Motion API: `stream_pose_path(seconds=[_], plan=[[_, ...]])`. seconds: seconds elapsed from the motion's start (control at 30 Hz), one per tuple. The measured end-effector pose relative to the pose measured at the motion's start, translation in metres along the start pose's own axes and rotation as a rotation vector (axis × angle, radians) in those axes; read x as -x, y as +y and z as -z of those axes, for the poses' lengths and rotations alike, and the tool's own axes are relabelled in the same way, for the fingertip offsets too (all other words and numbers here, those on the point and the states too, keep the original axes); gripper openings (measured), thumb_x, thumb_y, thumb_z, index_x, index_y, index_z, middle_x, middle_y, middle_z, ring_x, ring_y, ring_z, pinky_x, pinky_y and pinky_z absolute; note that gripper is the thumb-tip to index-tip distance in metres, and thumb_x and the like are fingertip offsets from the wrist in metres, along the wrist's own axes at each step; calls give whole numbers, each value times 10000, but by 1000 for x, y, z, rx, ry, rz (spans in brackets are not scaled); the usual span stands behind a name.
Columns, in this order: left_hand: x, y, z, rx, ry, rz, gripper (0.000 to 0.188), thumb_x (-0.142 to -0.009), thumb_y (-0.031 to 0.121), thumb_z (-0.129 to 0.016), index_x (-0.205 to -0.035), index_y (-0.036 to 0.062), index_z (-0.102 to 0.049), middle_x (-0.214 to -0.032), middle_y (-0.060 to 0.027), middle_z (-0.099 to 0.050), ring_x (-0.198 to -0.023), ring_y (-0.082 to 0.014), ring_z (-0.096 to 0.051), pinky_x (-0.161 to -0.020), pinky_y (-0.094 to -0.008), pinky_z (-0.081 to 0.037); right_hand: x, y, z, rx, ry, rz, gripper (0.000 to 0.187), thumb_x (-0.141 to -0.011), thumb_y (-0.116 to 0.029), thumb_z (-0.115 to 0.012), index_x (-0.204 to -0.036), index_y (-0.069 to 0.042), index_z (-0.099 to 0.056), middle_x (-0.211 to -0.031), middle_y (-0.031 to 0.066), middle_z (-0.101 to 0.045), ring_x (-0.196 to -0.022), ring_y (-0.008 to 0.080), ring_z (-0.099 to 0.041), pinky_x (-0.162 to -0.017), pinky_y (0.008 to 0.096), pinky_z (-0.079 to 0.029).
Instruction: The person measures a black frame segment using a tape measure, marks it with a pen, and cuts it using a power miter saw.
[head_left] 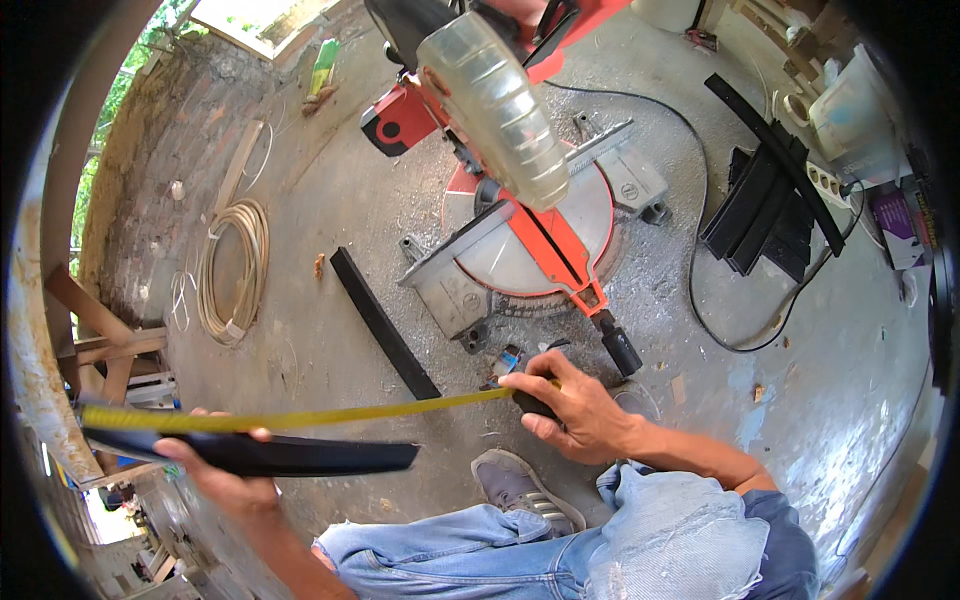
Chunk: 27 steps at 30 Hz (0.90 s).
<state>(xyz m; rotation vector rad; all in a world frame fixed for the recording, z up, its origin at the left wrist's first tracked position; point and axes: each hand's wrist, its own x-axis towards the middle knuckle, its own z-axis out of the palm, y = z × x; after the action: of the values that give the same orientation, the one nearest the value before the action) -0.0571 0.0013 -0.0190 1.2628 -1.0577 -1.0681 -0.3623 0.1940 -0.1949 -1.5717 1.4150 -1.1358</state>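
Observation:
My left hand [222, 478] is closed around a long black strip [335, 456], held up at the left with its cut end pointing right. My right hand [588, 412] grips a dark tape measure [535, 402], partly hidden by the fingers. Its yellow blade [370, 409] is drawn out leftward above the strip and reaches the strip's far left end. At that left end the blade lies close to the strip; towards the right the two spread apart. Beyond my hands stands a red and grey miter saw [550, 245] with a clear ribbed cover.
Another black strip [380, 320] lies on the dusty floor left of the saw. More black strips [765, 205] are piled at the right, beside a power strip [825, 183] and a black cable [697, 300]. A coiled hose [210, 285] lies at the left. My shoe [520, 487] is below the tape.

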Motion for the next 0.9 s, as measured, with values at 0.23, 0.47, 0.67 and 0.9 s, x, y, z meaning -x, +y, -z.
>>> stream_pose_path(seconds=[0.23, 0.47, 0.67, 0.9], plan=[[-2, -81, -23, -674, -713, 75, 498, -909, 461, -700, -1016, 5, -534, -665, -41, -556, -542, -146, -631, -463, -318, -560, 38, 30, -13, -54, 94, -215, 475, -932, -229, -580, -1371, -71, -489, -1156, 217, -482, -1035, 397, -548, -918, 468, -476], [-38, -117, -63, -1233, -901, -309, 463, -965, 423, -635, -892, -27, -554, -627, -160, -494, -531, -217, -519, -534, -384, -455, 75, 56, -38, 293, 15, -341, 483, -897, -234, -649, -1310, -32, -501, -1157, 240, -508, -1072, 423, -566, -807, 498, -555], [-28, -170, -117, -1249, -988, -327, 533, -976, 529, -563, -1169, 35, -502, -845, -273, -672, -865, -466, -659, -739, -512, -504, 53, 83, -77, 576, -288, 140, 553, -785, -160, -657, -1283, 28, -511, -1144, 184, -556, -1110, 345, -568, -756, 466, -553], [-10, -189, -167, -1365, -1058, -640, 861, -732, 544, -823, -1255, -15, -429, -1124, -239, -591, -840, -428, -687, -755, -493, -557, 20, 74, -87, 536, -207, 125, 325, -805, -149, -615, -1066, 44, -597, -1033, 137, -581, -1011, 300, -589, -725, 421, -543]])
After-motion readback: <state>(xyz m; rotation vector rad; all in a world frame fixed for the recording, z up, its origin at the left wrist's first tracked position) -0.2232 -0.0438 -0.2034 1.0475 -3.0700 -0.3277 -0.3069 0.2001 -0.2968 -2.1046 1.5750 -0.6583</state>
